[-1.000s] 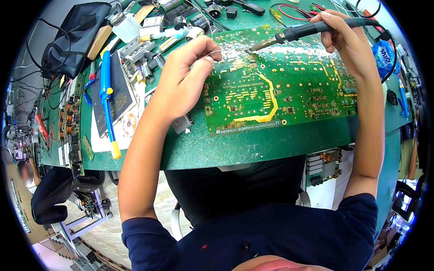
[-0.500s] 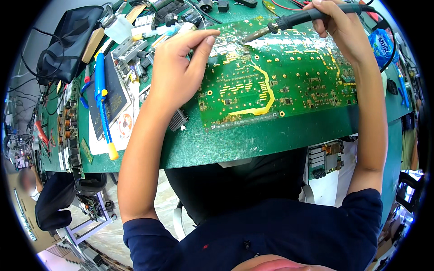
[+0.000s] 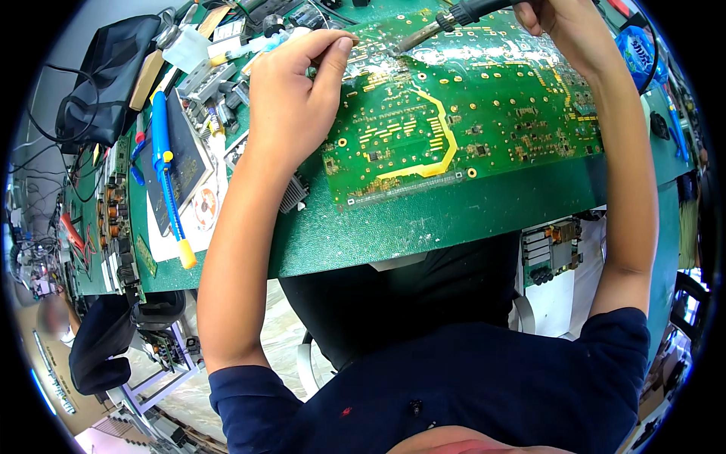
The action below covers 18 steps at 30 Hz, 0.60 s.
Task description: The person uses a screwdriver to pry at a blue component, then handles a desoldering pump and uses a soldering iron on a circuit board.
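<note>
A large green circuit board (image 3: 499,121) with a yellow strip lies on the bench before me. My right hand (image 3: 567,30) grips a soldering iron (image 3: 463,13) by its dark handle, partly cut off by the upper edge. The iron slants down to the left, its tip at the upper left part of the board. My left hand (image 3: 291,94) is over the board's left edge, thumb and forefinger pinched together just left of the tip. Whatever is between those fingertips is too small to make out.
Left of my forearm lie a blue desoldering pump (image 3: 161,140), a dark flat panel (image 3: 181,163) and a clutter of parts. A black bag (image 3: 113,76) rests farther left. A blue plastic packet (image 3: 637,57) stands at the right. Another person (image 3: 57,314) appears at the far left.
The whole view has shifted slightly, so the board and both hands appear higher. Against the board, the iron's tip and my left fingers have hardly moved.
</note>
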Available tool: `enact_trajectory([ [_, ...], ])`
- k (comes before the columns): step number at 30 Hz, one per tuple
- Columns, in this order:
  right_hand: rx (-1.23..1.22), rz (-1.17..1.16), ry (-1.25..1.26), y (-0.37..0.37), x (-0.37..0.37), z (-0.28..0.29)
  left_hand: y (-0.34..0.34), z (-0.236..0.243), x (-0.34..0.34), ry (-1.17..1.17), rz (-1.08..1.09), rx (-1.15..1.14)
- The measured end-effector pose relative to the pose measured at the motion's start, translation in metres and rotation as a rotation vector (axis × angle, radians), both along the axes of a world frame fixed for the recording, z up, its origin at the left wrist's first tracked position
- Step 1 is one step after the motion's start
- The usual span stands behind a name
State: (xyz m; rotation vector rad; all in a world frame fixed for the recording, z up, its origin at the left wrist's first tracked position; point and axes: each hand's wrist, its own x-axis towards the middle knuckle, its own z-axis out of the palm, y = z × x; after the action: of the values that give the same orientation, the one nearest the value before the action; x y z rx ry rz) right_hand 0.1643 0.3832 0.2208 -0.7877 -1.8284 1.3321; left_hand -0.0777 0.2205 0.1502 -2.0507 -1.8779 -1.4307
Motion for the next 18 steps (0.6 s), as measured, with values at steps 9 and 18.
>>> enact_trajectory([
  [9, -0.034, -0.019, 0.036, -0.0001, -0.0013, 0.0001, -0.0005, -0.0016, 0.0011, -0.005, -0.025, 0.024],
  [18, 0.017, -0.005, 0.061, -0.0014, -0.0009, -0.0036, -0.001, -0.0015, -0.001, 0.058, -0.04, 0.087],
])
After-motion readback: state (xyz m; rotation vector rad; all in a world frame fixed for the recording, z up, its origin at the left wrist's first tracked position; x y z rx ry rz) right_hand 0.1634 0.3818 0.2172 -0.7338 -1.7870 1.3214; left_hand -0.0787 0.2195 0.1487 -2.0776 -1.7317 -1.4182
